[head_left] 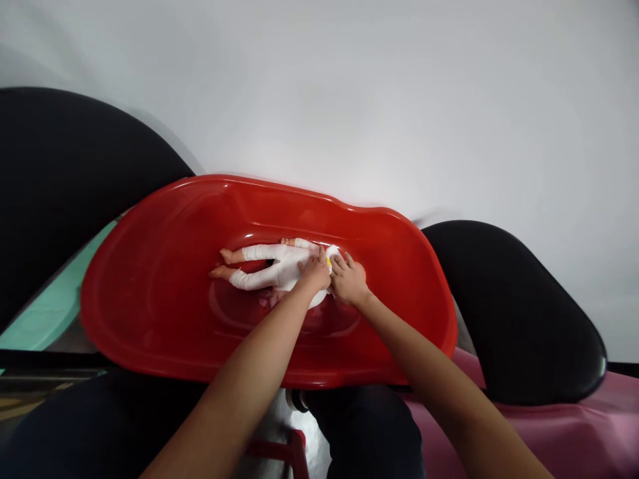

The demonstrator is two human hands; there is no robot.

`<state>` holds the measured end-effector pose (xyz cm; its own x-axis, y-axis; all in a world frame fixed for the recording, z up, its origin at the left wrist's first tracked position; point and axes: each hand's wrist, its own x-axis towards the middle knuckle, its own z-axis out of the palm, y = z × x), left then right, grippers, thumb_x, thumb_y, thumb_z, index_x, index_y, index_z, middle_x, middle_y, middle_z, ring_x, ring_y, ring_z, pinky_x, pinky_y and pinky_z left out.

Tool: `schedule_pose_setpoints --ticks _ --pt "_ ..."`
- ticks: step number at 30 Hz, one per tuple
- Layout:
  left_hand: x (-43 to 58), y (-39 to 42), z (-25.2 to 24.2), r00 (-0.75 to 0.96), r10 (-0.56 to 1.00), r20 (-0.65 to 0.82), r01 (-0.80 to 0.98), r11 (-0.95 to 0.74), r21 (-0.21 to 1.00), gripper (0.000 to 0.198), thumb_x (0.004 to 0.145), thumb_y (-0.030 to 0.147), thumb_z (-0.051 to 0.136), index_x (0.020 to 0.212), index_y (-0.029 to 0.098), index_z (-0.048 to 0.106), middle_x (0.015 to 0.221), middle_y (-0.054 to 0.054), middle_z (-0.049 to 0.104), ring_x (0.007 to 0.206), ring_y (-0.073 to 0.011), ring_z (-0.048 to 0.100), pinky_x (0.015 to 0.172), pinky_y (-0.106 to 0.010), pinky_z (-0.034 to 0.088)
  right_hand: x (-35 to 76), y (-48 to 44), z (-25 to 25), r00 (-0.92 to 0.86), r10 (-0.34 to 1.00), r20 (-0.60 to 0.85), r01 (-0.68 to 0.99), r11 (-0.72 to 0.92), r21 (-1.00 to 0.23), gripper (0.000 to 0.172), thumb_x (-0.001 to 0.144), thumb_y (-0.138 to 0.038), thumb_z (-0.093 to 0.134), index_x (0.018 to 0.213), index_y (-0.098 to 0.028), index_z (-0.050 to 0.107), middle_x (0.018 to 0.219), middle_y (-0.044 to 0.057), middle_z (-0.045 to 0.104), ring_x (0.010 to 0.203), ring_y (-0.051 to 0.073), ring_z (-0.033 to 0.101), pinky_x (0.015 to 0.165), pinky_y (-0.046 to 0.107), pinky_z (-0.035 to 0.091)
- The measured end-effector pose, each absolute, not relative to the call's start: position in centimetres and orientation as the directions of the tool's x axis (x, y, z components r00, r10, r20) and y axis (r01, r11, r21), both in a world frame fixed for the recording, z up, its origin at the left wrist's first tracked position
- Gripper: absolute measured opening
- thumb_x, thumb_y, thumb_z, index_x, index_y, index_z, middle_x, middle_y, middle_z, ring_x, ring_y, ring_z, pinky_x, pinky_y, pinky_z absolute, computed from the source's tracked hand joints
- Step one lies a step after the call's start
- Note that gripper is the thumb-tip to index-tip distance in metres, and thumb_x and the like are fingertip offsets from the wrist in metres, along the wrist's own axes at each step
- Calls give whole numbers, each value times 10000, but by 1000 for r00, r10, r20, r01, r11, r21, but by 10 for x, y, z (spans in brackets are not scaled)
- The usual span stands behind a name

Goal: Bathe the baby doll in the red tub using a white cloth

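A doll [287, 267] in a white outfit lies on its back in a red baby bathtub [144, 299]. Its bare feet point to the left, and its head [359, 271] is at the right, mostly covered by my right hand. My left hand [315, 273] is at the doll's upper chest, fingers bent against a small white cloth with a yellow mark [329, 259] at the neck. On the other side of that cloth, my right hand [349, 281] grips it with curled fingers. My hands hide much of the cloth and the doll's face.
Black rounded chair backs or seats stand at the left [74, 179] and right [514, 313] of the tub. Behind is a pale wall [349, 100]. Pink material [574, 432] lies at the lower right, and a turquoise object [54, 313] shows at the left.
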<state>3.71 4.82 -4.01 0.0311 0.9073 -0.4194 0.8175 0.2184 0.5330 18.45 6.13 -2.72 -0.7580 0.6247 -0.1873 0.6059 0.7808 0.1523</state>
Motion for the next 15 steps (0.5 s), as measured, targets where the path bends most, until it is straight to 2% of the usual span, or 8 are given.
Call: schedule_pose_setpoints --ticks 2,4,7,11,13,15 --pt "36 48 -37 31 904 -427 813 225 536 998 1005 179 511 1802 177 -91 1806 -208 292 1674 -320 275 1328 -646 225 177 67 -23 -682 706 -188 696 707 126 505 1082 -289 459 1486 -78 674 1556 250 608 1520 396 474 1349 635 180" --pt "37 48 -35 45 902 -429 812 218 542 1033 1002 217 541 1801 218 -114 1814 -198 277 1678 -330 264 1323 -671 206 172 72 -20 -580 790 -199 795 602 75 510 1096 -325 429 1486 -95 665 1495 246 649 1433 381 551 1310 619 250" --pt "38 47 -34 47 901 -431 811 217 543 1125 992 282 599 1778 243 -204 1801 -200 312 1670 -340 275 1307 -709 204 169 84 -17 -360 899 -250 933 351 -80 490 1105 -401 426 1414 -144 706 1455 224 679 1380 366 599 1222 523 371" --pt "40 46 -35 66 904 -422 825 189 533 1075 1037 393 558 1779 254 -207 1819 -207 255 1696 -372 191 1280 -776 186 183 106 -16 -141 922 -360 972 61 -225 517 1106 -522 438 1216 -157 788 1316 209 755 1234 336 700 992 372 502" --pt "40 45 -36 98 896 -433 853 148 500 1024 1049 377 541 1792 309 -160 1834 -197 209 1705 -396 146 1261 -806 183 199 117 -18 -70 911 -407 964 -43 -262 537 1103 -535 458 1159 -120 794 1202 209 787 1096 301 743 856 315 517" --pt "40 43 -36 148 874 -462 893 84 443 1070 1004 344 637 1802 387 -75 1849 -181 153 1707 -430 103 1252 -818 176 216 123 -21 -2 889 -458 940 -154 -304 507 1100 -491 490 1142 -83 787 1109 200 801 974 261 753 777 287 522"
